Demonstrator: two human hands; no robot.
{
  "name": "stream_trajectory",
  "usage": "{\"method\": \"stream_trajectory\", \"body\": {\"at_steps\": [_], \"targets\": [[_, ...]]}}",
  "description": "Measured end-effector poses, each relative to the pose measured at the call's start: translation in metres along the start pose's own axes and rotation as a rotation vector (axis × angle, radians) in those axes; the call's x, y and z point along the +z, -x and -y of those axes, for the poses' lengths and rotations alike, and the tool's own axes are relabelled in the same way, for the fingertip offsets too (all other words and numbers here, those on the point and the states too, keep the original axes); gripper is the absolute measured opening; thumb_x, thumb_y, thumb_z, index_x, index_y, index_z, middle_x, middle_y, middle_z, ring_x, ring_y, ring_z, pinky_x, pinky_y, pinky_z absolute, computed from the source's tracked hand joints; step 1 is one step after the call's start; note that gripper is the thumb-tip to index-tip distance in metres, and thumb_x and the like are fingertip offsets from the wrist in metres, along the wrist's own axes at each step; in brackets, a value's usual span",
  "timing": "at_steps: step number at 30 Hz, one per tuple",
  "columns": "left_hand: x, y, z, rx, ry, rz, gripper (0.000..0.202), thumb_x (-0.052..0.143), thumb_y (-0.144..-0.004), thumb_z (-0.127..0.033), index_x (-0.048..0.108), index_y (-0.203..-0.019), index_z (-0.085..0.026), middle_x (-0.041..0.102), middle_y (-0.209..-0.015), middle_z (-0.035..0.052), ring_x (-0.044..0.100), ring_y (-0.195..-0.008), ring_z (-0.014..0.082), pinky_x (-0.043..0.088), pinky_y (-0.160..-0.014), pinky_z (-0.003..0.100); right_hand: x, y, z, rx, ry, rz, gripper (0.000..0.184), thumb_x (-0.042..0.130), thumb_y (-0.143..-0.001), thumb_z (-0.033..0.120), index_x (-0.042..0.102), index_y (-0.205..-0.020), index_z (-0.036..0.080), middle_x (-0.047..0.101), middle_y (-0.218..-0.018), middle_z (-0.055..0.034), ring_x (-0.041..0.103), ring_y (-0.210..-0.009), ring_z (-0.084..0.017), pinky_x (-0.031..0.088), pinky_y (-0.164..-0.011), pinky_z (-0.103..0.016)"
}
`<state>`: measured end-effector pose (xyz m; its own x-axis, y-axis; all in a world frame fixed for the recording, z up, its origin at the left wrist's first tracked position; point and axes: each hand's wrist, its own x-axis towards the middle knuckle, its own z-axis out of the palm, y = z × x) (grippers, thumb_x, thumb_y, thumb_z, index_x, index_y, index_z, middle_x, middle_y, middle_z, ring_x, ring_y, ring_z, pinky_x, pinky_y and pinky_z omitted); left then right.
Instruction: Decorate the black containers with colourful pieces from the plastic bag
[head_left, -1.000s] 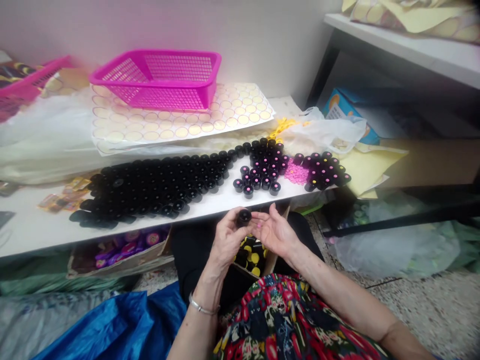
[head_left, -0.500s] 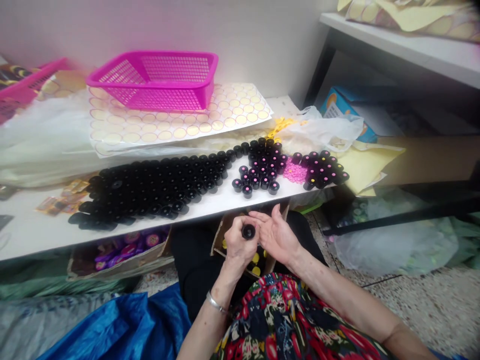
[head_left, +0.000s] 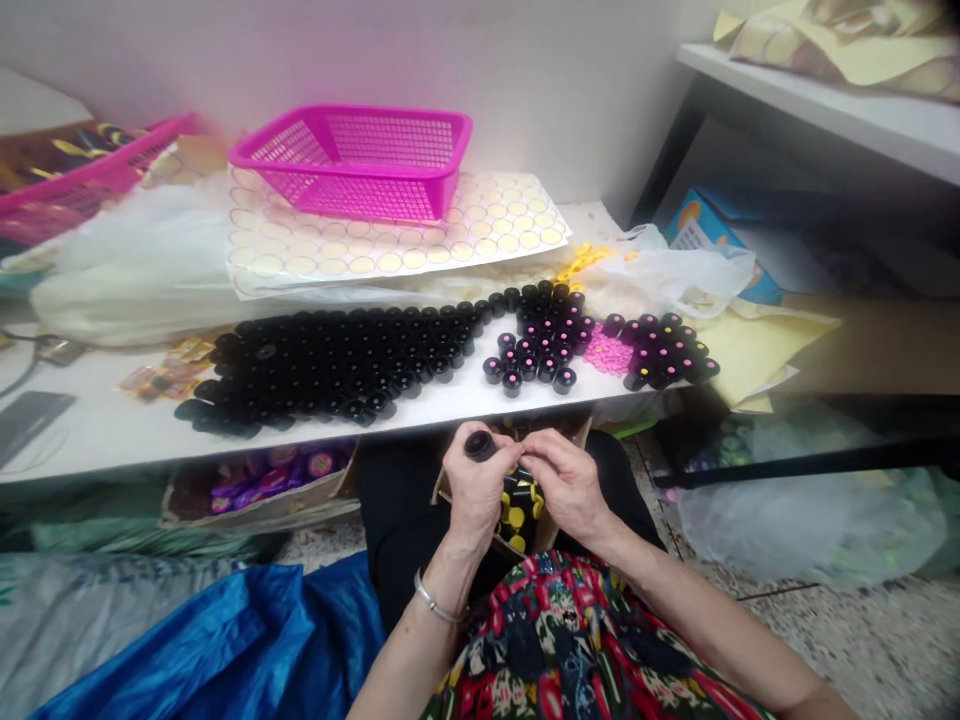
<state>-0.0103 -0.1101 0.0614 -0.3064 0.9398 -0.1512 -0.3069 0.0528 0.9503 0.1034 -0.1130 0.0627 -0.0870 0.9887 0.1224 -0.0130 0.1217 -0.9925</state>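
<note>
Black cap (head_left: 478, 443) sits in the left hand (head_left: 474, 488), fingers clamped around it, just below the front edge of the desk (head_left: 112, 430). Right hand (head_left: 571, 486) is just beside it, fingers pinched together; what they pinch is too small to tell. Beneath both hands: box of yellow-dotted caps (head_left: 523, 505). Rows of black caps (head_left: 337, 355) cover the desk

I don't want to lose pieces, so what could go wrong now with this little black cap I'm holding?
The black cap sits in the fingertips of your left hand above the box; a slip could drop it among the yellow-topped ones. Front caps near the edge of the table could be knocked off.
</note>
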Motion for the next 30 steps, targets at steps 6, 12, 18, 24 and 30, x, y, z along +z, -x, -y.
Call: {"method": "stream_trajectory", "body": {"at_steps": [6,12,18,24,30], "targets": [[-0.002,0.001,0.007,0.032,-0.139,0.006,0.030,0.069,-0.060,-0.017,0.047,-0.080,-0.018,0.060,-0.064,-0.0048,0.055,-0.057,0.0083,0.046,-0.060,0.022,-0.005,0.003,-0.005,-0.087,0.148,0.049,0.017,0.055,-0.081,0.018,0.069,-0.087,0.025,0.061,-0.086,-0.0049,0.055,-0.080,-0.017,0.043,-0.075,-0.030],[-0.004,0.000,0.009,0.023,-0.188,0.072,0.027,0.068,-0.063,-0.018,0.046,-0.078,-0.019,0.059,-0.064,-0.0047,0.055,-0.058,0.0090,0.047,-0.059,0.022,-0.007,-0.002,-0.004,-0.043,0.181,0.047,0.016,0.055,-0.080,0.016,0.068,-0.075,0.023,0.060,-0.074,-0.0019,0.055,-0.069,-0.015,0.043,-0.066,-0.027],[-0.008,-0.007,-0.004,0.086,-0.244,0.174,0.029,0.072,-0.062,-0.021,0.046,-0.074,-0.018,0.059,-0.066,-0.0038,0.053,-0.060,0.0084,0.046,-0.060,0.021,-0.012,-0.010,0.012,-0.054,0.160,-0.026,0.013,0.059,-0.075,0.013,0.067,-0.069,0.022,0.059,-0.071,-0.0001,0.053,-0.067,-0.013,0.041,-0.064,-0.026],[-0.008,-0.013,-0.007,0.068,-0.247,0.250,0.028,0.072,-0.060,-0.022,0.047,-0.072,-0.018,0.058,-0.064,-0.0037,0.053,-0.059,0.0090,0.046,-0.059,0.022,-0.014,-0.018,0.012,0.043,0.067,0.026,0.010,0.061,-0.075,0.018,0.067,-0.067,0.020,0.060,-0.067,0.0000,0.054,-0.061,-0.012,0.043,-0.060,-0.026],[-0.031,-0.024,-0.003,0.007,-0.237,0.137,0.033,0.076,-0.052,-0.019,0.047,-0.069,-0.017,0.053,-0.057,-0.0070,0.048,-0.052,0.0059,0.041,-0.055,0.019,-0.031,-0.025,-0.017,0.255,-0.080,-0.235,0.007,0.069,-0.068,0.021,0.066,-0.071,0.017,0.060,-0.060,0.0008,0.056,-0.055,-0.012,0.044,-0.058,-0.026]]}}
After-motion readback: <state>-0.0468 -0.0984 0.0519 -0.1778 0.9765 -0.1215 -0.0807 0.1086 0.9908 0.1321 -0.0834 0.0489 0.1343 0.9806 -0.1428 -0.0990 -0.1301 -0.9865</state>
